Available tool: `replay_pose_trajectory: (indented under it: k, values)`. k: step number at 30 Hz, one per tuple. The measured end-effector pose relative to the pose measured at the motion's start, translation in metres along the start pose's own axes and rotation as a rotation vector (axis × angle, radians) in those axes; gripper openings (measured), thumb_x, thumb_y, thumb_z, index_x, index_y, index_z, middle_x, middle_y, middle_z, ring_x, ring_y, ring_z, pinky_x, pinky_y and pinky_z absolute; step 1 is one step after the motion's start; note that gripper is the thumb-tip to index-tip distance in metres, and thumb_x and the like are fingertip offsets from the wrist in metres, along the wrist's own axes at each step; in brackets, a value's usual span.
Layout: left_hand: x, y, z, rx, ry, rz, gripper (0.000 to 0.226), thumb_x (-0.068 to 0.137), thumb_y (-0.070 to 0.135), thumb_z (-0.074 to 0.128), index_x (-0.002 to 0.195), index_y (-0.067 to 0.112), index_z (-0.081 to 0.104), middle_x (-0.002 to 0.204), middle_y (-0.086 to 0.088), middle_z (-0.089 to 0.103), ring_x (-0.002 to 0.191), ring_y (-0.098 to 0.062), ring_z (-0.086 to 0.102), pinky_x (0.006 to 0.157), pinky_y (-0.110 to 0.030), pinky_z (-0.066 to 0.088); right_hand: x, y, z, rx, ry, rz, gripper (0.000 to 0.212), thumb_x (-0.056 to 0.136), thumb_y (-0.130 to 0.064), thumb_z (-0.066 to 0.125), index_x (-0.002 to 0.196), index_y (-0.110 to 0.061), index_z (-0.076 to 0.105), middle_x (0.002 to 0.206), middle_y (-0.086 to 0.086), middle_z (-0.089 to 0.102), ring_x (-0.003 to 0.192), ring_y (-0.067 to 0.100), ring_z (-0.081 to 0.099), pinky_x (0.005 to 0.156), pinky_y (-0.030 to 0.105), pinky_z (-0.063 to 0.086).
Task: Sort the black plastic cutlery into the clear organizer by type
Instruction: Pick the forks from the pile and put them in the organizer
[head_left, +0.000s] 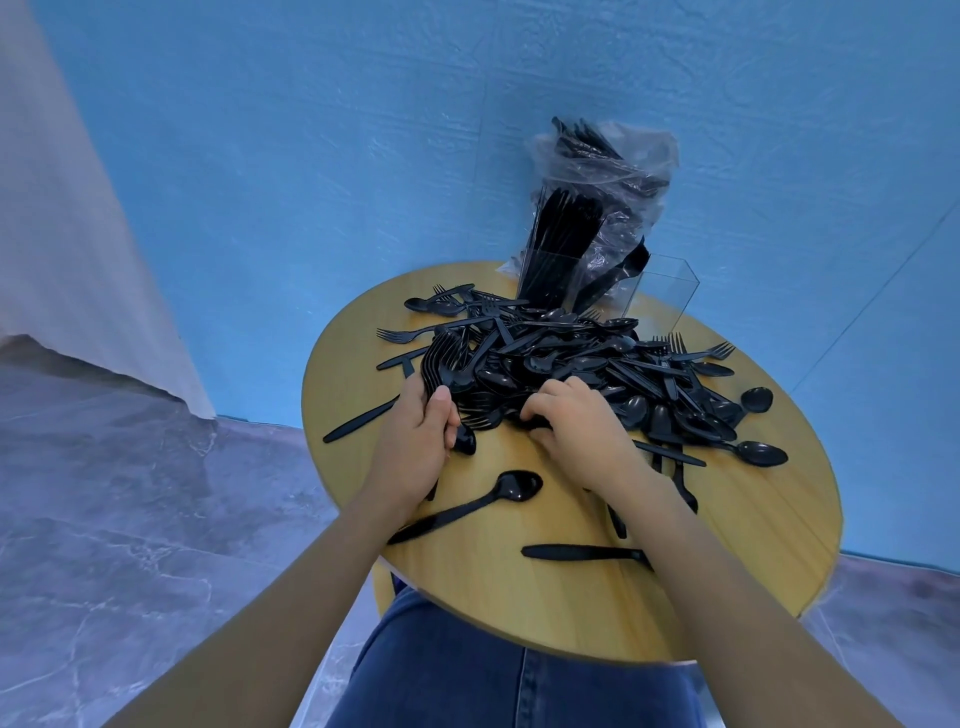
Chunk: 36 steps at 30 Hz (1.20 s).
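At the centre of the frame, the left hand (415, 441) grips a stacked bunch of forks (441, 358) at the pile's left edge. The right hand (576, 426), fingers curled, digs into the pile of black cutlery (571, 364) on the round wooden counter (753, 545); whether it pinches a piece, I cannot tell. The clear organizer (660, 296) stands behind the pile, upper right of centre, with cutlery upright in its left compartment beside a plastic bag (613, 171).
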<state>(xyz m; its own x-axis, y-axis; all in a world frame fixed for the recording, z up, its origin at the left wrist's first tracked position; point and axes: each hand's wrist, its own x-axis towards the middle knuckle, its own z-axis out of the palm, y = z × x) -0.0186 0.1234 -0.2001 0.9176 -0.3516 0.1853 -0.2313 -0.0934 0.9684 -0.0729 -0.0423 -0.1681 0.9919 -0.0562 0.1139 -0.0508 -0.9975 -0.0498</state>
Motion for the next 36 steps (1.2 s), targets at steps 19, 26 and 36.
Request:
replay_pose_trajectory:
  k: [19,26,36]
  values:
    - [-0.001,0.005,0.003,0.038,0.029,0.004,0.024,0.102,0.023,0.032,0.085,0.011,0.045,0.064,0.000,0.048,0.060,-0.014,0.043,0.064,-0.037,0.041,0.000,0.014,-0.044,0.971,0.498,0.216,0.023,0.083,-0.009,0.069,0.080,-0.031,0.068,0.077,-0.011,0.065,0.073,0.006,0.059,0.073,0.017,0.049]
    - [0.004,0.014,0.004,0.006,0.006,0.025,0.024,0.102,0.021,0.032,0.084,0.011,0.044,0.064,0.000,0.046,0.056,-0.011,0.043,0.059,-0.030,0.041,-0.004,0.027,-0.060,1.226,0.581,0.328,0.020,0.087,-0.009,0.065,0.080,-0.028,0.065,0.072,-0.010,0.061,0.071,0.005,0.056,0.076,0.026,0.049]
    - [0.020,0.047,0.031,-0.002,-0.095,0.099,0.023,0.102,0.021,0.032,0.085,0.013,0.045,0.068,0.001,0.048,0.056,-0.005,0.043,0.061,-0.025,0.045,0.003,0.054,-0.060,1.298,0.569,0.575,0.020,0.088,-0.008,0.064,0.073,-0.019,0.056,0.075,-0.003,0.057,0.074,0.011,0.056,0.065,0.021,0.047]
